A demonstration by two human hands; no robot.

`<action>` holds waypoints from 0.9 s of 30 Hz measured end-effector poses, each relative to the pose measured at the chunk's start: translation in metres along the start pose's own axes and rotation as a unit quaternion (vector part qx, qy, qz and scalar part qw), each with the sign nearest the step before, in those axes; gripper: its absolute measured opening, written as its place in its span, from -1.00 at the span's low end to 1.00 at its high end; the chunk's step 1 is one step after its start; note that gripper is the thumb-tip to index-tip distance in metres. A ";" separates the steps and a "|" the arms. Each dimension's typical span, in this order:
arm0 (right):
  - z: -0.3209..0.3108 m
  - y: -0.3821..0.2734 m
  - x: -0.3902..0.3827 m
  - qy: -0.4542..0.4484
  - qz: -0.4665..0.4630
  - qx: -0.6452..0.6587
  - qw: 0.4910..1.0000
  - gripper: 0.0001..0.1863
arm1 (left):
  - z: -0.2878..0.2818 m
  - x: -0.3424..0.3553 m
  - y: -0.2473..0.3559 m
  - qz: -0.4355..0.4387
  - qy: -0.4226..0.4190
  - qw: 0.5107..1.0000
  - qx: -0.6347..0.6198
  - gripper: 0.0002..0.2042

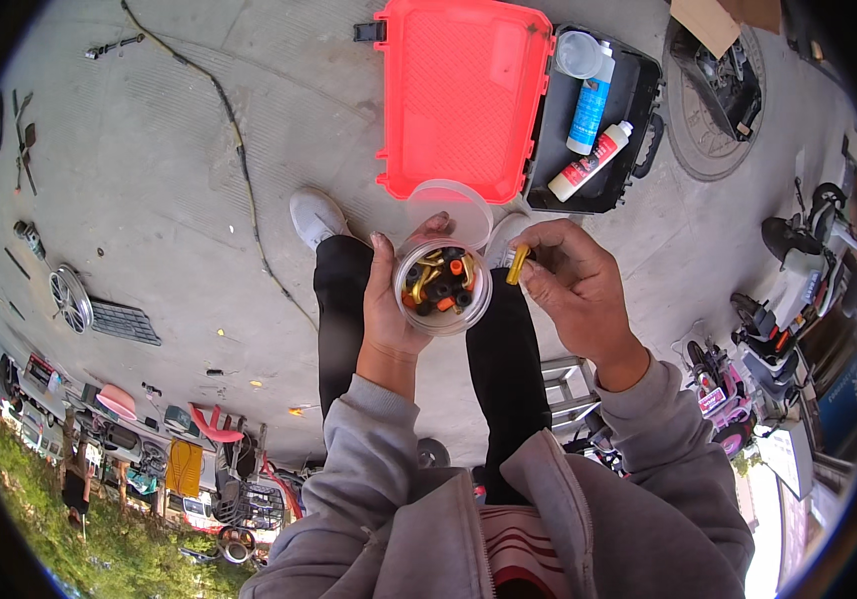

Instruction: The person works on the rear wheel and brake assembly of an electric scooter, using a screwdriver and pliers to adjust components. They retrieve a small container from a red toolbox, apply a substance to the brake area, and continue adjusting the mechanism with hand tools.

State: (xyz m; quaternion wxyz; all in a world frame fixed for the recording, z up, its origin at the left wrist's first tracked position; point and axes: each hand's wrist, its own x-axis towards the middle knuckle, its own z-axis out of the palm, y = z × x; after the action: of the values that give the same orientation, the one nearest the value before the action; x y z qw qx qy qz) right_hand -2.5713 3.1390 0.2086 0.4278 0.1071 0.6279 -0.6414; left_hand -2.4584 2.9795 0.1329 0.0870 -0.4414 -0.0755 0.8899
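Note:
My left hand (388, 314) is wrapped round a round clear plastic jar (486, 304) and holds it tilted toward me. Inside lie several small tyre valves (438, 292), gold-coloured with black rubber and orange ends. A clear round lid (460, 205) stands off the jar's far rim, by my left fingertips; how it is held there is hidden. Just right of the jar, my right hand (583, 285) pinches one gold-coloured valve (518, 265) between thumb and fingers, apart from the jar.
Beyond my feet, an open case with a red lid (463, 100) holds a blue bottle (591, 105), a red-and-white bottle (593, 163) and a clear tub (578, 55). A cable (239, 150) crosses the concrete at left. A wheel (69, 299) lies farther left; scooters (798, 260) stand right.

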 end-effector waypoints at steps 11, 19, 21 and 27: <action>-0.024 0.023 0.016 -0.027 0.150 0.444 0.883 -0.73 | -0.006 -0.002 -0.001 -0.005 0.006 1.000 -0.020 -0.28; -0.023 0.027 0.020 0.030 0.144 0.345 0.927 -0.81 | -0.007 0.001 -0.002 -0.019 0.006 1.000 -0.018 -0.26; -0.027 0.025 0.025 0.023 0.092 0.204 0.974 -0.77 | -0.006 0.001 -0.002 -0.032 -0.017 0.999 -0.036 -0.26; -0.035 0.017 0.043 -0.143 0.092 0.022 0.985 -0.21 | -0.006 -0.004 -0.005 -0.118 -0.046 0.992 -0.014 -0.21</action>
State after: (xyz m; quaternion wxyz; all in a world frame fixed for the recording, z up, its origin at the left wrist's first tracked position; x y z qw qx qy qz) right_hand -2.6002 3.1553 0.1607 0.5680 0.0813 0.5334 -0.6215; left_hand -2.4510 2.9838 0.1336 0.1819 -0.3887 -0.1440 0.8917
